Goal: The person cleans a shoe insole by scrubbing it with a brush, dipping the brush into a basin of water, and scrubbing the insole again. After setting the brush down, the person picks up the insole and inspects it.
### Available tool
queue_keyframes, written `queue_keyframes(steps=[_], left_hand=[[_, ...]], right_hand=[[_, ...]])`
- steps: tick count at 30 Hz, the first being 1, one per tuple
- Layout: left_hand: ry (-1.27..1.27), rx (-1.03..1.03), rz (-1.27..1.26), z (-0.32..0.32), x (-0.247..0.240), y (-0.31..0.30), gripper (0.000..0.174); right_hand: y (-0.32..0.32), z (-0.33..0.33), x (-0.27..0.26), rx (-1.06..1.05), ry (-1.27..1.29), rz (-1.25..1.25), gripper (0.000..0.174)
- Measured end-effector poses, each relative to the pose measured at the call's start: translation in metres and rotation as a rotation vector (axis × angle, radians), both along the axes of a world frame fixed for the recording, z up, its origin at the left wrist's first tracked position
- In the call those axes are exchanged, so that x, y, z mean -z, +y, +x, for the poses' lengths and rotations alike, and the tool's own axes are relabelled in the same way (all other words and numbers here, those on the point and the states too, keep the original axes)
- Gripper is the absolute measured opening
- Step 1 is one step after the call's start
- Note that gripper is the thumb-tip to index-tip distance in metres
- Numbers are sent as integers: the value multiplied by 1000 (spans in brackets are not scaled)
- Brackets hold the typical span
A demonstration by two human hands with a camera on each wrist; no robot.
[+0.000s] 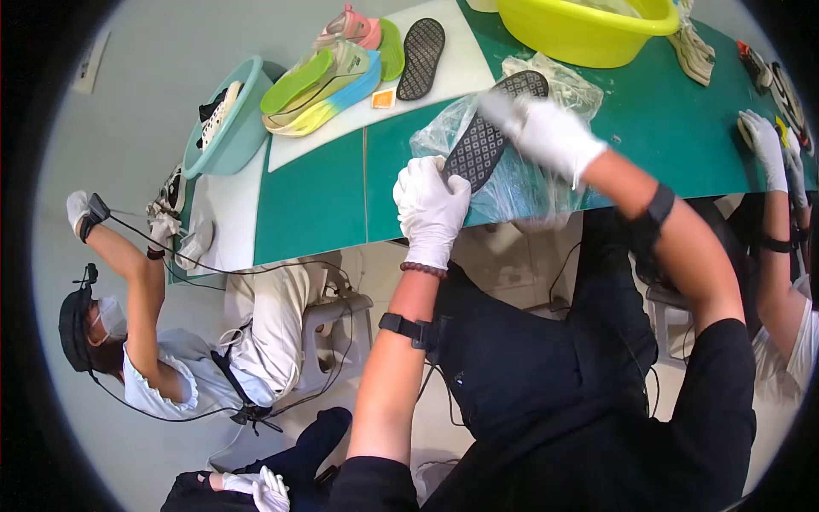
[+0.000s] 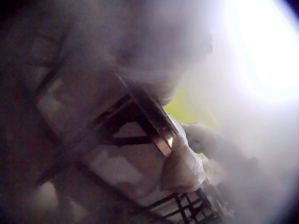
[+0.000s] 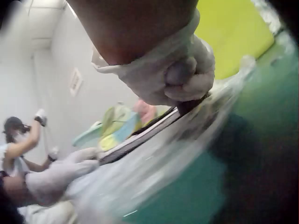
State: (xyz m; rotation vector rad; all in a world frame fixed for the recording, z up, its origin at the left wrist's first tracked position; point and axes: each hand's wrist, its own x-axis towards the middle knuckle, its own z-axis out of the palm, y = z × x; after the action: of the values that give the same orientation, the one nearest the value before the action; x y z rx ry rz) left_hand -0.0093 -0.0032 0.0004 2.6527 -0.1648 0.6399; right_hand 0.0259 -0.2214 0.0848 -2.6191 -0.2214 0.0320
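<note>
A black sole with a diamond pattern [image 1: 478,154] lies at a slant over clear plastic [image 1: 533,192]. My gloved left hand [image 1: 431,205] grips its near end, the thumb on the patterned face. Over the upper part of the sole is my gloved right hand [image 1: 554,136], blurred, its fingers curled round a pale object [image 1: 502,113]. In the right wrist view that hand [image 3: 182,79] holds something with a rounded grey end [image 3: 181,70] and a dark part against the sole [image 3: 135,145]. The left wrist view is hazy; plastic [image 2: 182,170] hangs at the table edge there.
A yellow basin [image 1: 589,34] stands behind the plastic. To the left are another black sole [image 1: 421,60], a colourful shoe [image 1: 328,102], an orange-and-white packet [image 1: 383,99] and a teal basin [image 1: 235,128]. People sit at left and right; cables hang by the left one.
</note>
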Motion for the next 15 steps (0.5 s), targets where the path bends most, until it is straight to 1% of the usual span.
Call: queue_keyframes(steps=[1, 3, 4, 5, 7, 8, 9, 11, 14, 15], left_hand=[[-17, 5, -5, -1, 1, 1, 30], [-55, 23, -10, 0, 3, 2, 29], [-47, 22, -9, -2, 5, 3, 29], [-47, 18, -9, -1, 3, 3, 29], [-32, 13, -6, -1, 1, 2, 29], [-16, 15, -3, -1, 1, 2, 30], [3, 10, -4, 1, 1, 1, 30], [17, 15, -21, -1, 0, 1, 30], [-36, 21, -9, 2, 3, 1, 29], [-66, 14, -2, 1, 4, 2, 29]], right_hand=[[17, -25, -3, -215, -38, -1, 58], [27, -38, 27, -105, -53, 31, 54], [13, -17, 10, -63, 105, 60, 50], [-3, 16, 30, 154, -49, -61, 43], [-8, 38, 11, 204, -50, -52, 43], [-2, 24, 16, 147, -32, -9, 43], [14, -7, -13, -12, 112, 133, 42], [32, -38, 23, -194, 70, 40, 44], [4, 4, 57, -143, -182, -90, 44], [-3, 15, 29, 184, -51, 45, 43]])
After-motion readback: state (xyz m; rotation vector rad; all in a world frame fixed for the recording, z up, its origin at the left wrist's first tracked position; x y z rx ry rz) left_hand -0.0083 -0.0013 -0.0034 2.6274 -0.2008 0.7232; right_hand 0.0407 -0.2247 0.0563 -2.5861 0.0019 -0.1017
